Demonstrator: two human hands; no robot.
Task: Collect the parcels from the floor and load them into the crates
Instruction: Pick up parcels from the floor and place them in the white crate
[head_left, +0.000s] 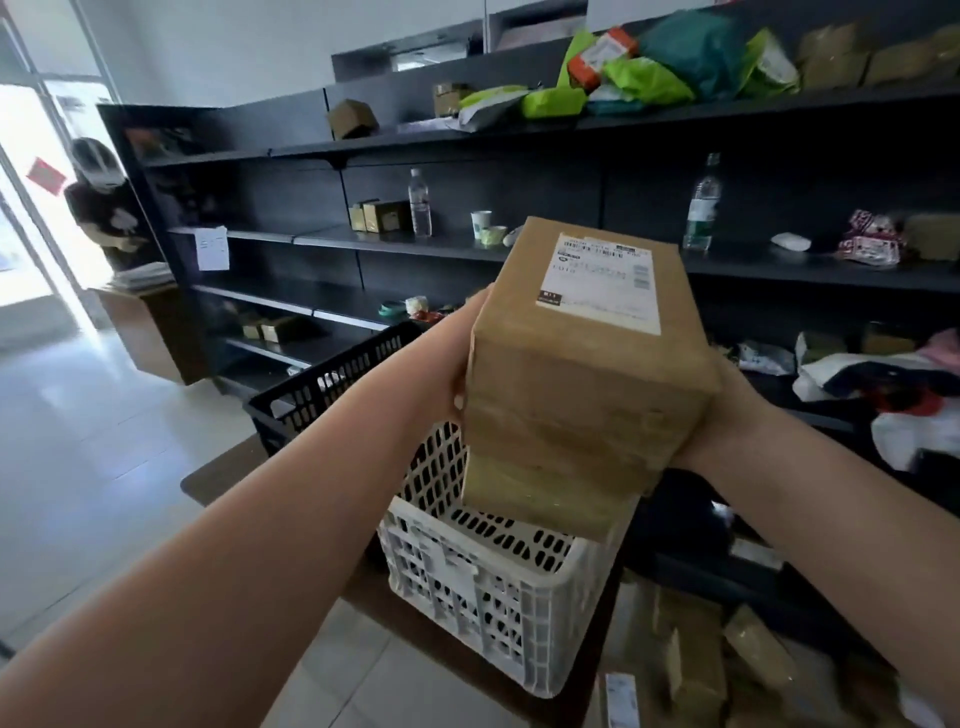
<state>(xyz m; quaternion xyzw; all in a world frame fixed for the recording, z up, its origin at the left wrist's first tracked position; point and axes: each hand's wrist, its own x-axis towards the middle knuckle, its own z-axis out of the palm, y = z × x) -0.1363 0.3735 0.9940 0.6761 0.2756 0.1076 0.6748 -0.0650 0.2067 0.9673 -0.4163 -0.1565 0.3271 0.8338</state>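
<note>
parcel (582, 364) is a brown cardboard box with a white shipping label (597, 283) on its top face, held up in the air between both hands. left hand (457, 358) grips the box's left side, thumb edge showing at the near corner, rest of the fingers hidden behind the box. right hand (727, 410) holds the right side, mostly covered by the box, only the wrist and heel of the hand show. both forearms reach in from the bottom corners of the view.

box sits above the white crate (498, 587), its lower near corner overlapping the crate's rim in view; cannot tell if it touches. white crate has slotted walls and stands on a brown surface (405, 613) by the floor. black crate (332, 379) is just behind it, to the left, also slotted.

lower right on the floor: more brown parcels (727, 660) in a loose pile, one with a white label.

behind: dark shelving (467, 244) runs across the whole back. top shelf holds green mail bags (654, 67) and small boxes. middle shelf has two clear bottles (420, 202), paper cups (481, 224), small gold boxes (379, 215). right side of the lower shelf has bags and cloth in a heap (893, 384). another person (104, 202) stands at far left by the bright doorway.
</note>
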